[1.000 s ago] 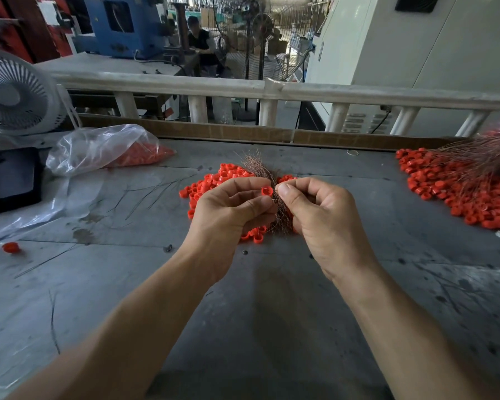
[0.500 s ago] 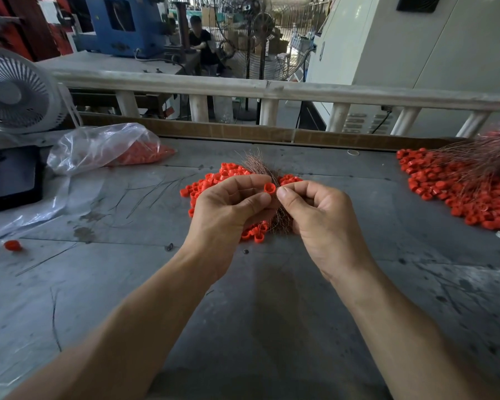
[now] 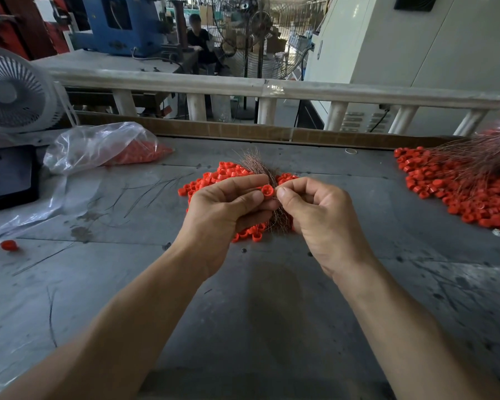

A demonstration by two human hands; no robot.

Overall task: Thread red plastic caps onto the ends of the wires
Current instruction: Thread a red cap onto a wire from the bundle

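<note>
Both forearms reach forward over the grey table (image 3: 257, 313), wrists converging near its middle. Left hand (image 3: 220, 209): fingers curled, thumb and forefinger pinching a single red cap (image 3: 267, 192) at the fingertips. Right hand (image 3: 315, 215): fingers curled in, thumb tip pressed against the forefinger just beside the cap, on its right. It appears to pinch a thin wire there; the wire itself is too fine to make out between the fingers.

The cap is held above the table, between the two hands. Its open, hollow face is turned toward the camera and slightly rightward, toward the right thumb.

Directly beneath and behind the hands lies a pile of loose caps (image 3: 214, 180), partly hidden by the knuckles. A bundle of copper wires (image 3: 254, 164) lies across that pile. Its long axis runs near-to-far, with the far ends fanned out toward the back edge.

Left of the work zone: a stray cap (image 3: 9, 245) lies alone near the table edge, and thin loose wire strands (image 3: 145, 189) are scattered on the surface. Further left-back: a clear plastic bag (image 3: 98, 145) with caps inside, and a white fan (image 3: 15, 93).

Right side, well apart from the hands: a second heap of caps (image 3: 456, 192) with wires (image 3: 479, 157) laid over it.

Far edge: a cardboard strip (image 3: 243, 131), then a pale railing (image 3: 272, 89). Beyond it, a blue machine (image 3: 119, 24) and a seated person (image 3: 199, 44).
</note>
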